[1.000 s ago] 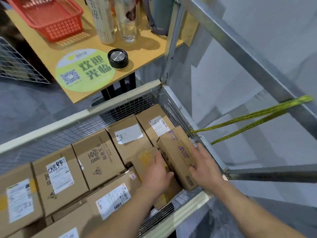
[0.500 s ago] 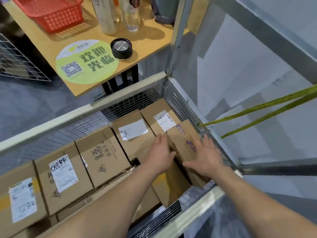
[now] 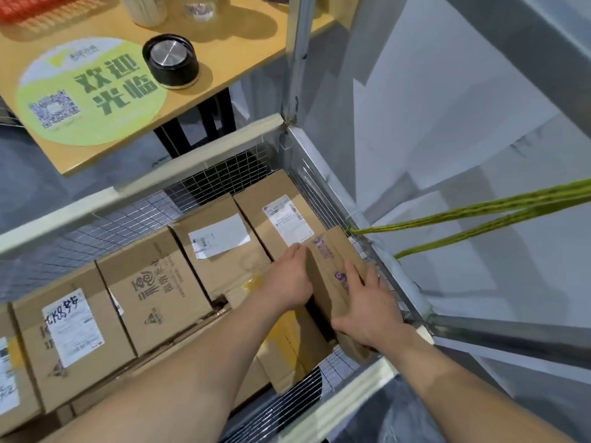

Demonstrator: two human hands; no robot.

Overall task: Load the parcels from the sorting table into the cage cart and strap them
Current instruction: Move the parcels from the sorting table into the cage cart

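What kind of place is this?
Probably a courier parcel depot: labelled cardboard parcels fill a wire cage cart, a green strap runs from its side, and a QR-code welcome sticker sits on the table.

Fairly bright, even indoor light comes from above and from the left of the frame. On the wooden table top (image 3: 230, 68), upper left, the black lid (image 3: 171, 60) and the containers at the top edge throw soft shadows to the right, and the lid's metal centre gleams. Broad angular bands of shade cross the grey wall (image 3: 447, 107) at right. Wide-angle distortion tilts the cage cart's corner post (image 3: 295, 59). The left forearm (image 3: 160, 394), bottom left, looks soft, and the print on the parcel labels (image 3: 287, 219) is smeared.
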